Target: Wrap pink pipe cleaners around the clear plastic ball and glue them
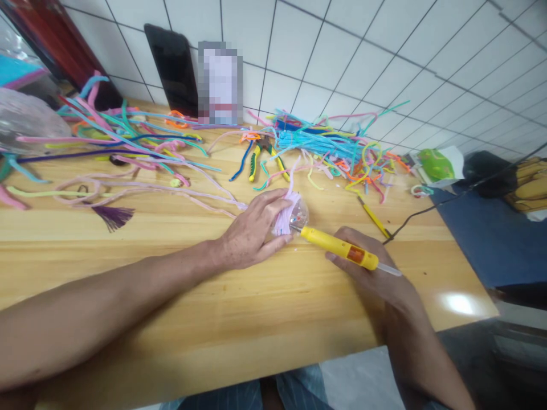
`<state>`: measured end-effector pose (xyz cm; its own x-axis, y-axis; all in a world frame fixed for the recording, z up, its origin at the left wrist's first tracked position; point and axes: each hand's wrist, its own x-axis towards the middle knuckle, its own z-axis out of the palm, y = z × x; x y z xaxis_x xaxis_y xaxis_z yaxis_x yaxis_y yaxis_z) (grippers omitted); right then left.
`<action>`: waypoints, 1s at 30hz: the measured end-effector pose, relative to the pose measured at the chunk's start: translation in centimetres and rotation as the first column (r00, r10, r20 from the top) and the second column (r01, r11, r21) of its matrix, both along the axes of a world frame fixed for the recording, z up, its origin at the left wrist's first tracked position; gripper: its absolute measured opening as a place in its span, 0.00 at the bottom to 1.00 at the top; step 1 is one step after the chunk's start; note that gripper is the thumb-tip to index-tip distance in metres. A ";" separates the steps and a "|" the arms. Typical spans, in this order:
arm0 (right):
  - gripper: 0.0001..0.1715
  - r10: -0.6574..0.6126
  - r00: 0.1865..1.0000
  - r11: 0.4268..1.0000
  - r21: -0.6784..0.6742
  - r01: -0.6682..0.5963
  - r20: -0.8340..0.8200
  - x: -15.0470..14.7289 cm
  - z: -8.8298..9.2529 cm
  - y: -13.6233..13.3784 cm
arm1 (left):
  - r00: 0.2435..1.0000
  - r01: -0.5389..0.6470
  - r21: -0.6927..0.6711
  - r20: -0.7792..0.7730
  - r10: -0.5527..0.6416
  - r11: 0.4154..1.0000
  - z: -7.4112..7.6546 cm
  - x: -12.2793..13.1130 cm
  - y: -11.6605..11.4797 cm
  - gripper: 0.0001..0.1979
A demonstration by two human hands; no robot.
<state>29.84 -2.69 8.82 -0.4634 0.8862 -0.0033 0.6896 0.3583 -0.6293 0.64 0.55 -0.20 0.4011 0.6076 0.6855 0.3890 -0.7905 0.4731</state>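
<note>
Close to the middle of the wooden table, my left hand (252, 230) is closed around a small clear ball (301, 213) with coloured specks inside. Rows of lilac pipe cleaner (282, 221) wrap its left part, and one loose end sticks up past my fingers. My right hand (363, 259) grips a slim yellow glue gun (333, 245), with a translucent glue stick (390, 270) poking out of its back end. The metal tip of the gun is at the edge of the lilac wrapping. Long lilac strands trail leftward from behind my left hand.
Loose coloured pipe cleaners (141, 142) spread over the left side; a blue bundle (318, 145) lies at the back. Green-and-yellow pliers (256, 159), a purple tassel (113, 215) and a yellow pen-like tool (374, 217) lie about. A black phone (173, 71) leans on the tiled wall. A dark cable (461, 191) crosses the right side.
</note>
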 end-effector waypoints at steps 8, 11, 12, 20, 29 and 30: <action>0.14 -0.046 0.999 0.999 -0.007 0.046 -0.027 -0.3 0.1 -0.3 | 1.000 0.002 0.014 -0.007 -0.002 1.000 0.0 0.0 0.1 0.32; 0.14 -0.030 0.999 1.000 0.003 0.030 -0.033 -0.3 0.0 -0.3 | 1.000 -0.001 0.009 -0.007 0.002 1.000 0.0 0.0 0.0 0.32; 0.14 -0.022 0.999 1.000 0.002 0.022 -0.029 -0.2 0.0 -0.2 | 1.000 -0.001 0.010 -0.004 0.001 1.000 0.0 0.0 0.0 0.32; 0.14 -0.008 1.000 1.000 -0.003 0.008 0.010 0.0 0.0 -0.2 | 1.000 -0.004 0.030 -0.012 0.004 1.000 0.1 0.0 0.0 0.31; 0.14 0.020 1.000 0.999 0.025 -0.021 0.014 -0.1 0.1 -0.1 | 1.000 -0.015 0.027 -0.016 0.016 1.000 -0.1 0.1 0.0 0.31; 0.14 0.024 1.000 0.999 0.030 -0.024 0.014 0.0 0.1 -0.1 | 1.000 -0.015 0.028 -0.019 0.016 0.999 -0.1 0.1 0.0 0.31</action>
<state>29.80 -2.79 8.93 -0.4844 0.8747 0.0167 0.6888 0.3931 -0.6091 0.72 0.56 -0.27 0.4048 0.5947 0.6947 0.4100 -0.7971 0.4434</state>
